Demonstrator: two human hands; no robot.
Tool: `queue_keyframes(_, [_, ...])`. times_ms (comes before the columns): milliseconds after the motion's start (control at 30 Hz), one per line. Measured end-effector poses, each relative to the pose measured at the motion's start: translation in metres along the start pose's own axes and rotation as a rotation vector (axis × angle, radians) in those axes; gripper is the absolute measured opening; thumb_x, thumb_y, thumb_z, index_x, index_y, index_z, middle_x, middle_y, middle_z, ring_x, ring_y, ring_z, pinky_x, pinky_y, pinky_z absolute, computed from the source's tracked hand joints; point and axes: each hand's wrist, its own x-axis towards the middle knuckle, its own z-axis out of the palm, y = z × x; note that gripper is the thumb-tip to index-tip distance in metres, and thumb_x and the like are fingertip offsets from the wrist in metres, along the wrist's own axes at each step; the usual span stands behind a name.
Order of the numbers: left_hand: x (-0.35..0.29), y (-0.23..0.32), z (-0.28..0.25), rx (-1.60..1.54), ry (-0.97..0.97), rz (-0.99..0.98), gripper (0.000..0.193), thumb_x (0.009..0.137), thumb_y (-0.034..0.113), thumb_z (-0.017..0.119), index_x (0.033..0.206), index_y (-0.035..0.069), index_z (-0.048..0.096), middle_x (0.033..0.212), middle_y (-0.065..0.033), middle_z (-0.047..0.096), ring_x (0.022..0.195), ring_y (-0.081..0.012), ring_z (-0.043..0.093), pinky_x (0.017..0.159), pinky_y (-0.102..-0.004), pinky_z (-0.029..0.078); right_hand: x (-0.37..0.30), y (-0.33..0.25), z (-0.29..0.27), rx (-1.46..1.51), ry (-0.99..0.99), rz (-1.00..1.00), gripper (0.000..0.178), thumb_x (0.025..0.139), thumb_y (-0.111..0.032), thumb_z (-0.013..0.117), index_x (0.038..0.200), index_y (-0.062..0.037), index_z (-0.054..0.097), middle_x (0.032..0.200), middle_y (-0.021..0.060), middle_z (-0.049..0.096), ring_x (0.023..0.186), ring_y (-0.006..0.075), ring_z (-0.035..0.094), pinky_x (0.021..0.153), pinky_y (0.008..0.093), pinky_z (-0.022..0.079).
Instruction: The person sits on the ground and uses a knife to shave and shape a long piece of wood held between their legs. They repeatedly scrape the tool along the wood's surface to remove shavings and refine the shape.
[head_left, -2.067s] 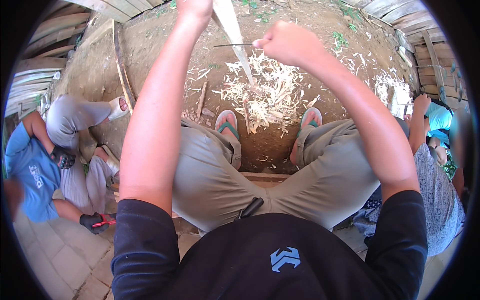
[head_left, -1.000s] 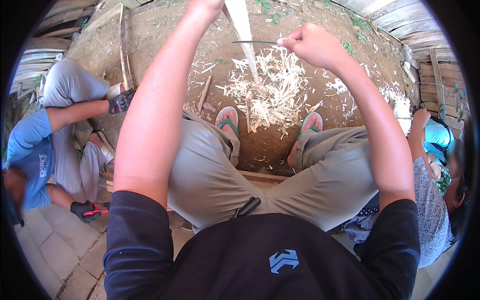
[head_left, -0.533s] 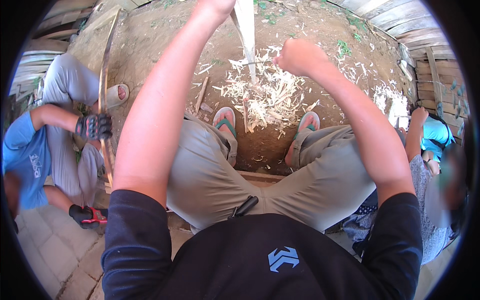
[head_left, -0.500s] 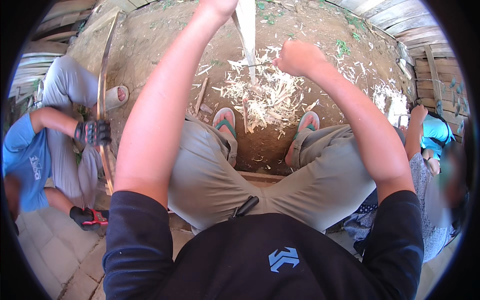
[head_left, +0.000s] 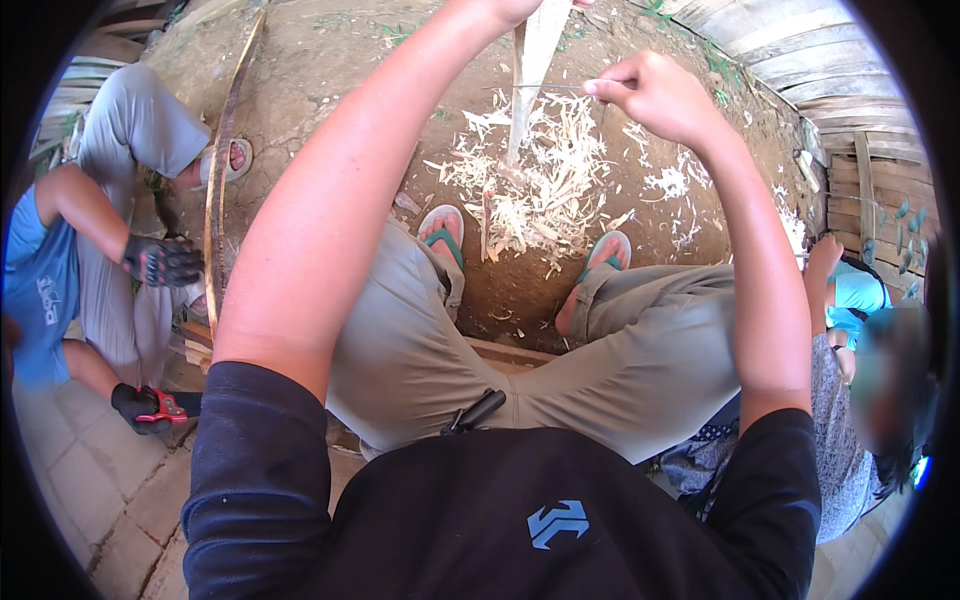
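Note:
My left hand (head_left: 520, 8) grips the top of a pale, tapering piece of wood (head_left: 541, 45) at the upper edge, where most of the hand is cut off. The wood's narrow lower end points down at a heap of shavings (head_left: 555, 160). My right hand (head_left: 660, 95) is closed, thumb forward, on a thin knife (head_left: 540, 87). Its blade, seen nearly edge-on, lies across the wood; its handle is hidden in my fist. Whether the blade touches the wood I cannot tell.
At left a co-worker in black gloves has one hand by a long curved wood strip (head_left: 217, 180) and the other on a red-handled tool (head_left: 165, 405). Other people sit at right. A plank wall (head_left: 800, 60) bounds the yard at far right. My feet flank the shavings.
My right hand and the knife have moved farther up the wood, away from me. The view has shifted slightly. The co-worker's upper gloved hand has loosened from the long strip.

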Motion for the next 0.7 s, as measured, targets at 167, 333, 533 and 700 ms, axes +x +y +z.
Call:
queue_keyframes(167, [0.003, 0.000, 0.003, -0.005, -0.044, -0.020, 0.034, 0.099, 0.033, 0.064, 0.113, 0.002, 0.065, 0.076, -0.0117, 0.066, 0.061, -0.0210, 0.068, 0.055, -0.0335, 0.058, 0.010, -0.023, 0.029, -0.049, 0.006, -0.014, 0.041, 0.096, -0.051, 0.065, 0.099, -0.0139, 0.081, 0.072, 0.0124, 0.070, 0.074, 0.0289, 0.070, 0.074, 0.0433, 0.054])
queue_keyframes(333, [0.001, 0.004, -0.004, -0.045, 0.030, -0.017, 0.037, 0.096, 0.032, 0.070, 0.116, 0.002, 0.063, 0.075, -0.0112, 0.065, 0.061, -0.0212, 0.068, 0.054, -0.0338, 0.058, 0.013, -0.024, 0.020, -0.025, -0.091, 0.040, 0.043, 0.096, -0.052, 0.065, 0.097, -0.0119, 0.082, 0.074, 0.0105, 0.073, 0.072, 0.0269, 0.070, 0.073, 0.0413, 0.055])
queue_keyframes(533, [-0.002, 0.007, -0.004, -0.028, 0.057, 0.012, 0.036, 0.095, 0.032, 0.072, 0.114, 0.002, 0.064, 0.076, -0.0114, 0.065, 0.061, -0.0213, 0.068, 0.053, -0.0337, 0.058, 0.006, -0.007, 0.016, 0.069, -0.078, 0.104, 0.044, 0.094, -0.051, 0.067, 0.088, -0.0091, 0.081, 0.086, 0.0148, 0.077, 0.088, 0.0294, 0.075, 0.085, 0.0448, 0.057])
queue_keyframes(700, [0.006, 0.004, -0.002, 0.015, 0.018, -0.002, 0.033, 0.097, 0.029, 0.070, 0.115, 0.001, 0.065, 0.078, -0.0104, 0.065, 0.061, -0.0204, 0.067, 0.054, -0.0332, 0.057, 0.013, 0.001, 0.066, -0.266, -0.087, 0.008, 0.043, 0.097, -0.050, 0.065, 0.097, -0.0100, 0.081, 0.078, 0.0157, 0.074, 0.078, 0.0307, 0.073, 0.076, 0.0446, 0.056])
